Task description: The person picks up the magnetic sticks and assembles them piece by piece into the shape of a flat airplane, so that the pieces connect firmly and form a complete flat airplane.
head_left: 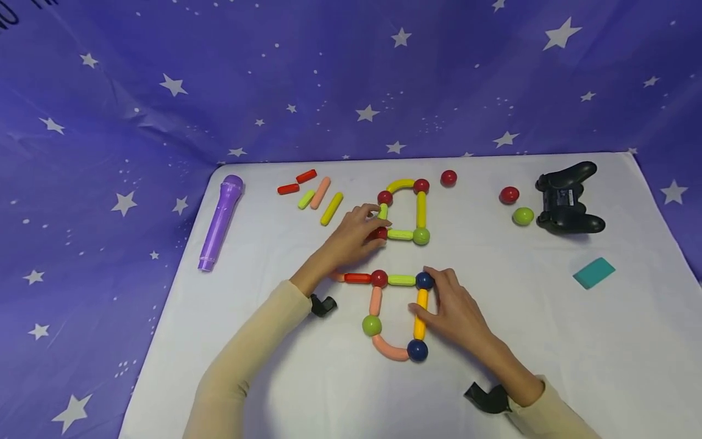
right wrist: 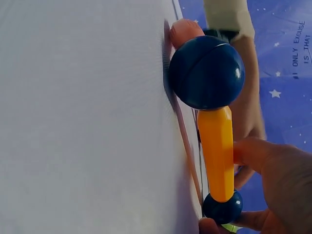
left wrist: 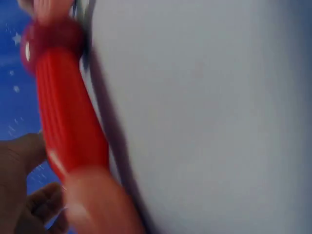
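Two shapes made of magnetic balls and rods lie on the white table. On the far one, my left hand (head_left: 359,235) pinches the red ball (head_left: 380,233) at the near left corner, its fingers partly covering the lime rod (head_left: 383,211). My right hand (head_left: 455,308) holds the right side of the near shape. Its thumb touches the orange rod (right wrist: 217,153), and its fingers curl at the far blue ball (head_left: 425,280). Another blue ball (head_left: 417,350) forms the near corner, joined to a curved pink rod (head_left: 390,349). A red rod (head_left: 358,278) sticks out left under my left forearm.
Several loose rods (head_left: 331,208) lie at the back left, beside a purple toy microphone (head_left: 220,224). To the right are a red ball (head_left: 509,195), a green ball (head_left: 523,216), a black game controller (head_left: 567,198) and a teal block (head_left: 594,272). A starry curtain (head_left: 351,79) hangs behind.
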A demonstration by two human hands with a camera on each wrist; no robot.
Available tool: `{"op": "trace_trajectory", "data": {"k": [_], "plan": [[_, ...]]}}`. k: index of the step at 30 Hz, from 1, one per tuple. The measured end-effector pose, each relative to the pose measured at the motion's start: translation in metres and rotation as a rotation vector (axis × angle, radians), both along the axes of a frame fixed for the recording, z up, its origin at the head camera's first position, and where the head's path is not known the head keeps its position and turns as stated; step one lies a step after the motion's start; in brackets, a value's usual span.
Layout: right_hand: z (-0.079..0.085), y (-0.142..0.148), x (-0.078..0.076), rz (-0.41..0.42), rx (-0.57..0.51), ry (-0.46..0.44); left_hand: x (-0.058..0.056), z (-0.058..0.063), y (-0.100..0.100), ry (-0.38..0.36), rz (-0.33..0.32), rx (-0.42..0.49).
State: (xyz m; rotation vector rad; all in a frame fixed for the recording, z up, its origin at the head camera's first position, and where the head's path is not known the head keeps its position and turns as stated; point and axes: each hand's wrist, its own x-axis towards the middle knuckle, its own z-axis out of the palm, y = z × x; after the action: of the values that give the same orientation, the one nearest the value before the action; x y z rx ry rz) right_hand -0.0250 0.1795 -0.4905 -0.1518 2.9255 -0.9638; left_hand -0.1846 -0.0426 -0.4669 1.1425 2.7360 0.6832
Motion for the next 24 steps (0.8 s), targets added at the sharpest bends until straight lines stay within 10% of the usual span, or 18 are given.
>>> {"op": "trace_trajectory", "data": {"k": [9, 24], "plan": [[-0.001, -0.002, 0.001, 0.011, 0.023, 0.015, 0.079, -0.006, -0.001, -0.037, -0.051, 0.082], [-0.002, -0.001, 0.001, 0.037, 0.033, 0.035, 0.081, -0.021, 0.001, -0.147, -0.019, 0.209]]}}
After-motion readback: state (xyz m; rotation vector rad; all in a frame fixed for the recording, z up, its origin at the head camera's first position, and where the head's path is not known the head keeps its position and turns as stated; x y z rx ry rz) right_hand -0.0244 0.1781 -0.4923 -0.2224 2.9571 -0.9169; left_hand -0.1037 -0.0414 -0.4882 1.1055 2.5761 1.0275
